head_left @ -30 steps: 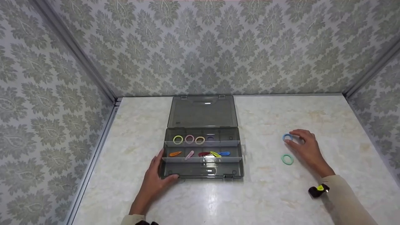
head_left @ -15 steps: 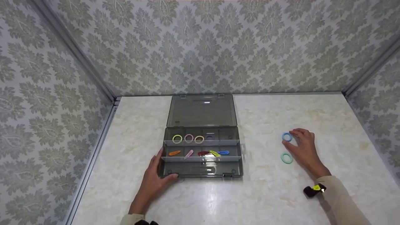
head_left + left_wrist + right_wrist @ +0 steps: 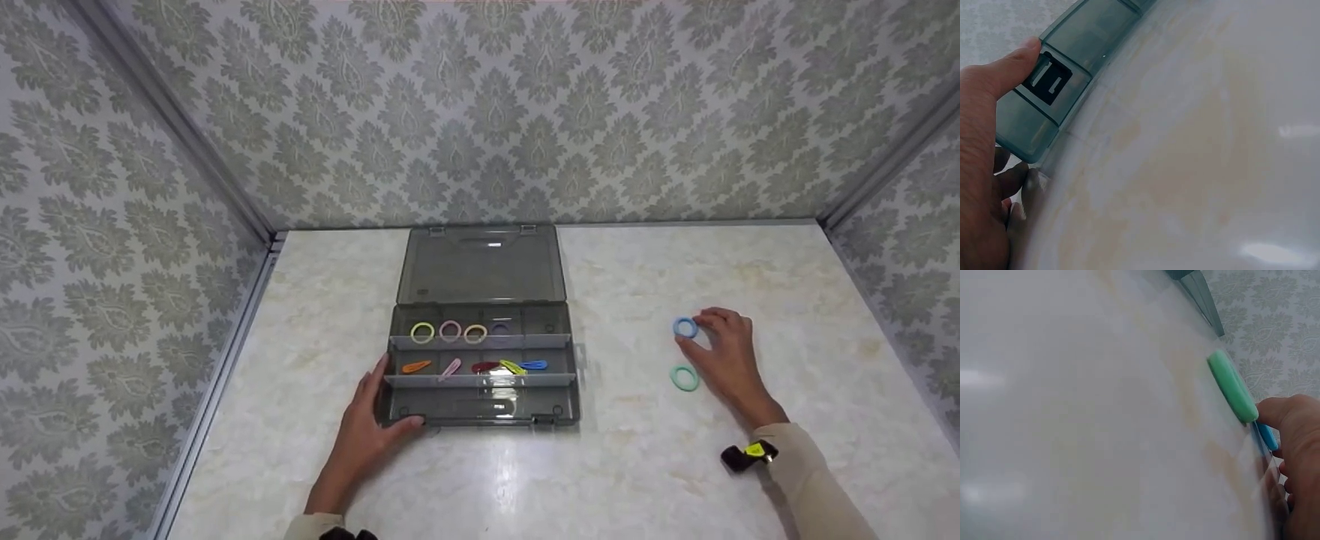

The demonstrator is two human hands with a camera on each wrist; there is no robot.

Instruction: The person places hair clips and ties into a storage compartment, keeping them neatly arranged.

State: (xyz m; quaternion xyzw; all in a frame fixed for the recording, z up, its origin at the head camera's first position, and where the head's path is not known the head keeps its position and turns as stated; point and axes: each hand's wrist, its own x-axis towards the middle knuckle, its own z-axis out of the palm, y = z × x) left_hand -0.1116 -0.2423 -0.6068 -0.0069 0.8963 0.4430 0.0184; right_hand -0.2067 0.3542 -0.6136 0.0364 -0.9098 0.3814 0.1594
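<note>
In the head view, my left hand [image 3: 364,439] holds the front left corner of an open grey see-through organizer box [image 3: 480,409], thumb at its front edge and fingers along its left side. My right hand [image 3: 727,360] pinches a blue hair tie [image 3: 676,328] at its right edge, on or just above the table; the exact gap cannot be told. Just in front of it lies a green hair tie [image 3: 673,379]. In the right wrist view, the green hair tie [image 3: 1233,387] partly hides the blue hair tie [image 3: 1267,437] near my thumb.
Yellow [image 3: 412,335], pink [image 3: 450,322] and cream hair ties [image 3: 466,335] and a dark, faint one are in the box's back compartment. Several snap hair clips [image 3: 416,367] lie in the middle one. The lid [image 3: 480,266] leans back toward the patterned wall [image 3: 495,112].
My right wrist has shifted slightly left while the fingertips stay at the blue hair tie. The whole view drifts a little; the box and my left hand keep their places.
</note>
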